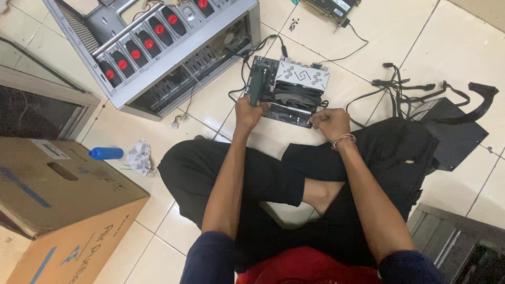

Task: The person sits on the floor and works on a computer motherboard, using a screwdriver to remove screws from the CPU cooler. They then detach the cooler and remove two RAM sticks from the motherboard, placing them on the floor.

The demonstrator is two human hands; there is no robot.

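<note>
Sitting cross-legged on the tiled floor [463, 37], so everything stays within arm's reach around the lap. Largest item: open silver computer case [158, 47] lying on its side at upper left, row of drive bays with red tabs facing up, interior exposed. Cardboard box [58, 205] at lower left, parked out of the way. Black power supply [452, 126] at right with cable bundle fanned out behind it, well apart from the board. Dark metal panel [457, 242] at lower right corner. Second circuit board [331, 8] at top edge, set aside flat.

Motherboard [286, 92] lying flat on the floor just beyond the knees, large cooler with silver top plate and fan still mounted, centred between both hands for access. Left hand [247, 113] closed around a dark green tool handle [256, 84], held upright over the board's left edge; tip hidden, contact point not visible. Right hand [329, 123] curled, fingertips pressing the board's lower right edge, apparently bracing it against sliding; gripping something small or not, cannot tell.

Crumpled white rag [139, 156] and blue cylinder [105, 153] beside the box. Loose screws [293, 23] near top, kept clear of the legs.
</note>
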